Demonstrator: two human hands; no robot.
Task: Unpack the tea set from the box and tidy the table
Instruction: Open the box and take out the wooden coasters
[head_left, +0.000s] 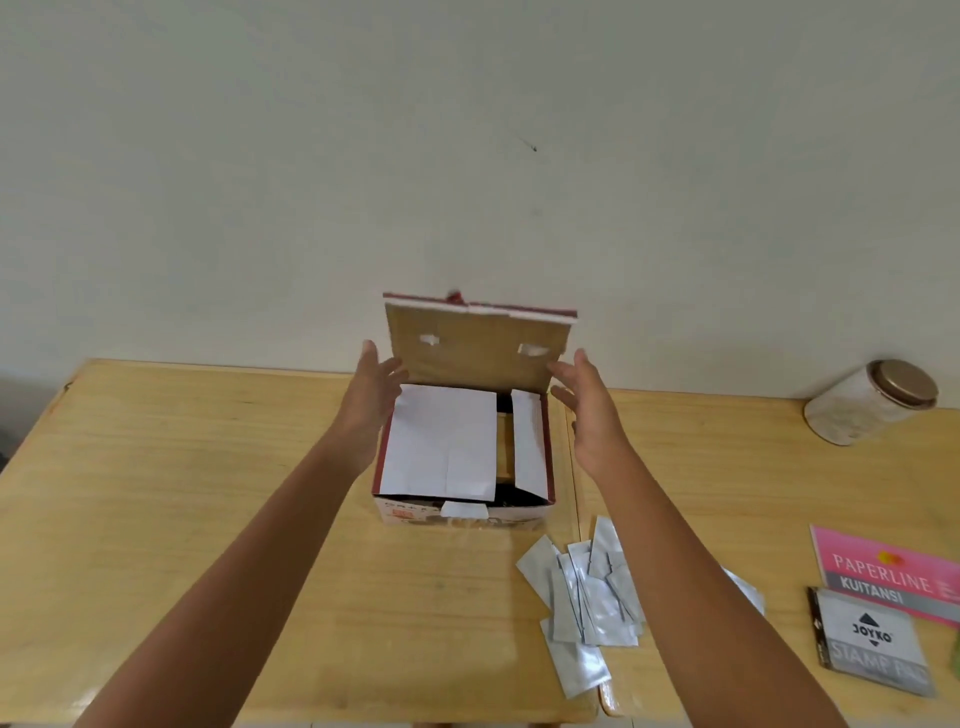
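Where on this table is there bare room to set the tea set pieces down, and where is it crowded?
The wooden table is bare left of the box, and between the box and the jar. Right and front-right are crowded: foil sachets, Paperline receipt book, Joyko stamp pad. Both hands flank the open lid.

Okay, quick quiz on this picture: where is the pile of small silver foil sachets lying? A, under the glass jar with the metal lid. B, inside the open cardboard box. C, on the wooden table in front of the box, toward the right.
C: the small silver foil sachets lie loose on the wooden table, nearer the camera than the open cardboard box and to its right.
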